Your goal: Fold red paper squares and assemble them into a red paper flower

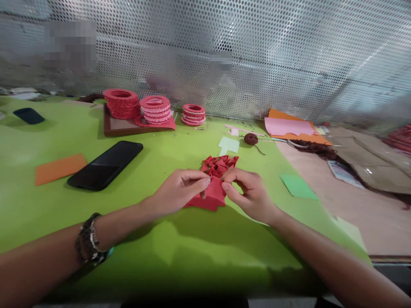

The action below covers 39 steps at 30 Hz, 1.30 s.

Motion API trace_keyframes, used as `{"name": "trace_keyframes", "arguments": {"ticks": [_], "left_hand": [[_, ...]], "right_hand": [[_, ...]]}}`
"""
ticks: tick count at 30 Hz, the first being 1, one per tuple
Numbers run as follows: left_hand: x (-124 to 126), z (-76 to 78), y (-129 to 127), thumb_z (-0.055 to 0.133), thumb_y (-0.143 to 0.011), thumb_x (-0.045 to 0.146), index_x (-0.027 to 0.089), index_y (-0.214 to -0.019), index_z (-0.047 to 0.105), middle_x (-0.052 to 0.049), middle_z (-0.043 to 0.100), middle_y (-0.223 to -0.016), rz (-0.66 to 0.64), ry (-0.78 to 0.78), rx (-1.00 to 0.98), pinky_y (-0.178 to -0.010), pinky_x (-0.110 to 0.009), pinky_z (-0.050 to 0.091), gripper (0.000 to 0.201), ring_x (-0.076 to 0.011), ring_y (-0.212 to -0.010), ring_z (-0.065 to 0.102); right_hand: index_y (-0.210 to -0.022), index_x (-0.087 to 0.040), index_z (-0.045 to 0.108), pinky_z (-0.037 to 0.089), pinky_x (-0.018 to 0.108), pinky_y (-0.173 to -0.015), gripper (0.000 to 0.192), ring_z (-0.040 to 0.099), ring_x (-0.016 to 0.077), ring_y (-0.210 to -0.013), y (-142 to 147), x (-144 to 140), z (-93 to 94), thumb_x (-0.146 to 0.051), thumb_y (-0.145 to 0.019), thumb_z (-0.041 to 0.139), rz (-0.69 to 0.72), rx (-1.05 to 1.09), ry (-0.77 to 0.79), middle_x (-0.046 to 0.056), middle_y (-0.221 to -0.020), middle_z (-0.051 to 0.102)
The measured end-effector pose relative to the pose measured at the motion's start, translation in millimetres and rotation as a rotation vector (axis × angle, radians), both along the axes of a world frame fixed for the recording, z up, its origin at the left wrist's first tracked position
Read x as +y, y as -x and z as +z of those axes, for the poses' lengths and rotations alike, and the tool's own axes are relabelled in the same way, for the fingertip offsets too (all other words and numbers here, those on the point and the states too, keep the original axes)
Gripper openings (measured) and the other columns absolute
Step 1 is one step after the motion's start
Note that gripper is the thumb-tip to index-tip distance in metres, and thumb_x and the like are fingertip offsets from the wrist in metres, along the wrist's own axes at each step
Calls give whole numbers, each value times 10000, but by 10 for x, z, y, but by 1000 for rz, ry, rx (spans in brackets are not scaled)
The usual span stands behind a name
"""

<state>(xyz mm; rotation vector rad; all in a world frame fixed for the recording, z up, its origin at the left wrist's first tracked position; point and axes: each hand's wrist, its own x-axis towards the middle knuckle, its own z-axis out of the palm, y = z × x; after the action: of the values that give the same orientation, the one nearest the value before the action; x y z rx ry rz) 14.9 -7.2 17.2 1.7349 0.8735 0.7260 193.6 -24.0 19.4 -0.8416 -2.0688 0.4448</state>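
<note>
Both hands meet at the middle of the green table, fingertips close together. My left hand (186, 188) is closed in a pinch at the left top of a red paper piece (215, 185). Opposite it, my right hand (248, 192) pinches the same piece's right top corner between thumb and forefinger. Red paper sheets (205, 202) lie under the fingers, and where they end and the pinched piece begins is hard to make out. Just beyond the fingertips sits a heap of small folded red paper pieces (220, 164).
A black phone (105, 166) and orange paper (60, 169) lie left. Behind stand stacks of red and pink rings (156, 110), some in a brown tray (111, 131). A brown yarn ball (251, 139), green paper (298, 186) and cardboard are right. A perforated metal wall (192, 42) closes the back.
</note>
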Motion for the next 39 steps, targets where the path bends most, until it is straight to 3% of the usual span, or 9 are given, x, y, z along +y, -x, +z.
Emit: {"name": "trace_keyframes", "arguments": {"ticks": [4, 8, 14, 16, 19, 24, 31, 39], "left_hand": [[-14, 8, -6, 440, -806, 292, 157, -582, 553, 37, 515, -548, -22, 4, 33, -485, -219, 296, 285, -90, -494, 413], [-9, 0, -23, 525, -758, 274, 155, -690, 592, 49, 531, -550, -13, 13, -16, -470, -201, 318, 152, -85, -493, 442], [5, -4, -7, 558, -749, 226, 158, -654, 582, 69, 512, -539, 63, -41, -49, -456, -180, 314, 119, -66, -485, 438], [4, 9, 4, 558, -750, 217, 158, -629, 576, 73, 507, -528, 83, -59, -60, -465, -179, 320, 136, -64, -482, 435], [0, 22, 11, 574, -741, 214, 162, -624, 595, 65, 540, -549, 121, -85, -64, -479, -181, 337, 130, -71, -496, 450], [1, -2, 7, 598, -732, 254, 171, -672, 631, 30, 636, -656, 165, -103, -59, -505, -191, 376, 108, -100, -562, 523], [-10, -16, -9, 593, -738, 252, 171, -677, 643, 22, 663, -683, 174, -116, -34, -489, -187, 381, 114, -99, -551, 534], [-9, -7, 3, 567, -768, 270, 165, -741, 666, 18, 668, -692, 115, -73, -50, -545, -184, 419, 147, -106, -596, 562]], "right_hand": [[-611, -171, 454, 377, 194, -484, 179, 441, 74, -507, 12, -3, -10, -84, -765, 475, -21, -6, 15, -25, -565, 493], [-605, -168, 452, 378, 196, -489, 176, 449, 75, -514, 22, -2, -17, -77, -752, 482, -26, -15, 16, -22, -566, 497], [-710, -168, 506, 412, 208, -523, 82, 488, 86, -564, 14, -4, -10, -141, -786, 517, -46, 6, 32, -7, -645, 539], [-776, -169, 517, 432, 214, -545, 19, 515, 94, -604, 17, -1, -16, -167, -786, 534, -64, 71, 96, 2, -693, 559], [-857, -160, 535, 445, 213, -542, 87, 540, 98, -625, 28, 5, -27, -212, -787, 540, -69, 180, 269, 13, -727, 586], [-692, -151, 584, 434, 204, -497, 130, 516, 80, -521, 45, 16, -12, -219, -785, 524, -84, 212, 424, -17, -577, 567], [-569, -156, 554, 408, 194, -479, 205, 482, 72, -494, 42, 19, 1, -204, -768, 550, -129, 231, 379, -27, -530, 541], [-589, -148, 573, 364, 188, -446, 172, 455, 68, -473, 52, -6, 14, -161, -760, 568, -135, 167, 241, -23, -525, 552]]}}
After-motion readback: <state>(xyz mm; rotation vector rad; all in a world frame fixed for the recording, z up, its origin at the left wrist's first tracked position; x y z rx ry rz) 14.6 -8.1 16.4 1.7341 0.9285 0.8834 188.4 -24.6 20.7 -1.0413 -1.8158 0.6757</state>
